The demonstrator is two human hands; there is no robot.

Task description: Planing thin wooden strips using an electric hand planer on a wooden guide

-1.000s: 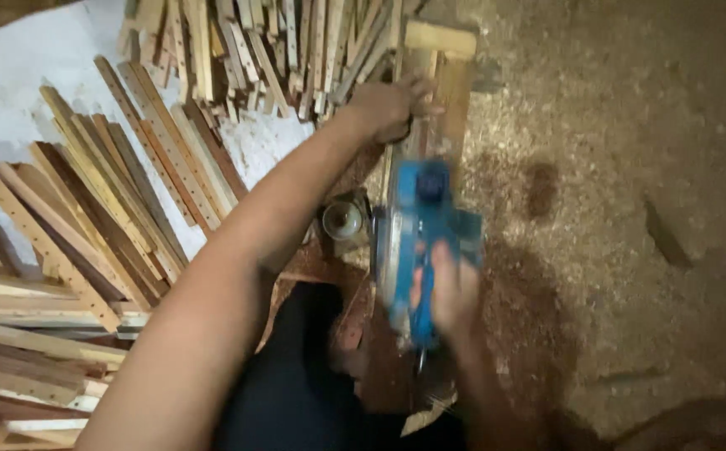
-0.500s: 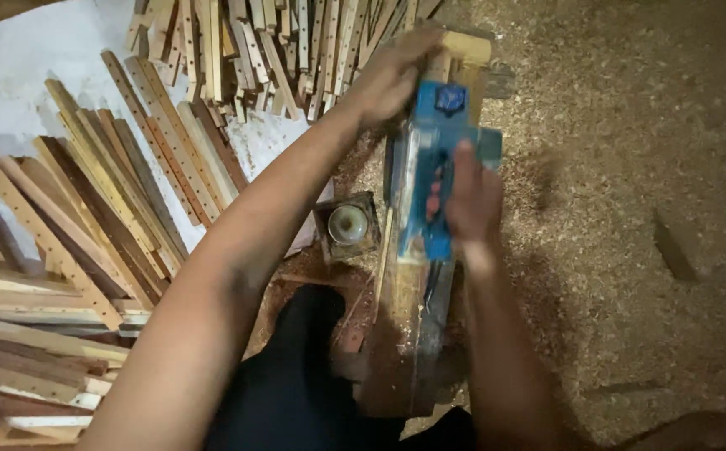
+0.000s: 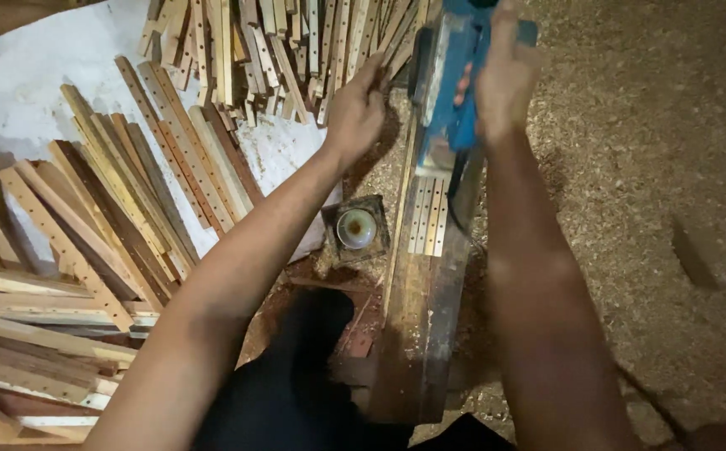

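Sawdust covers the floor (image 3: 630, 167) all around. From the head cam: right hand (image 3: 503, 79) is wrapped tight on a blue power planer (image 3: 450, 92) at the far end of a bench plank (image 3: 417, 334), riding drilled slats (image 3: 428, 215). Left hand (image 3: 356, 113), fingers curled, steadies slat ends (image 3: 379, 63). Planer looks heavy, best gripped by its top handle; slats seem light, stiff.
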